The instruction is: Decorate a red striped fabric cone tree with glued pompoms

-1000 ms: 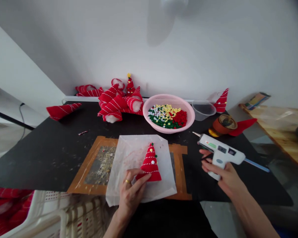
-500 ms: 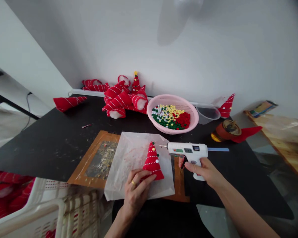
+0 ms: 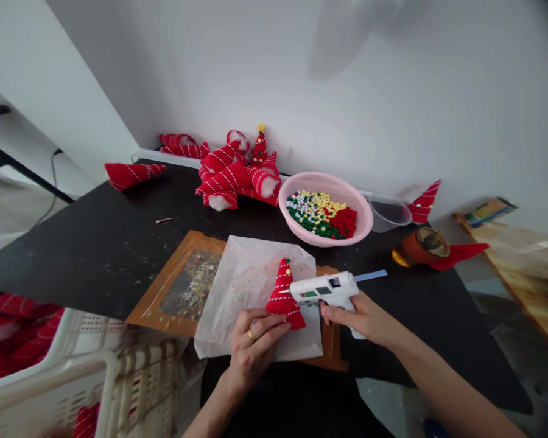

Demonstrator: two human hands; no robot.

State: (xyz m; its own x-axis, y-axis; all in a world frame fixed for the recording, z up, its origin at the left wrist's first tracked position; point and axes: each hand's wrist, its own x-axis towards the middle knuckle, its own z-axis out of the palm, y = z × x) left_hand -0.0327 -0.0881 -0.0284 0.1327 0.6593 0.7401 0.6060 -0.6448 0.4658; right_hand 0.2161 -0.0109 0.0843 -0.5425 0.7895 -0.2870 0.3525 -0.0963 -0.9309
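My left hand [image 3: 258,340] has its fingers closed on the lower left edge of a red felt cone [image 3: 281,298] wound with white-striped cord. Small green and yellow pompoms dot the cone, which lies on a white paper sheet [image 3: 237,286]. In my right hand [image 3: 360,316] is a white hot glue gun [image 3: 324,287], gripped by the handle with a finger at the trigger. The nozzle tip meets or hovers just over the middle of the cone; I cannot tell whether it touches. A bluish glue stick [image 3: 371,275] sticks out of the gun's back end.
A pink basket [image 3: 365,228] of coloured pompoms stands behind the paper. Stuffed red cones [image 3: 228,176] are heaped at the back, another cone [image 3: 132,174] lies left. At right sit a brown jar [image 3: 422,246] and a clear bowl [image 3: 388,216]. White crates [image 3: 86,377] stand lower left.
My right hand has brought the glue gun left and down, from beside the cone's tip to over its middle. My left hand stays on the cone. The whole view has shifted slightly.
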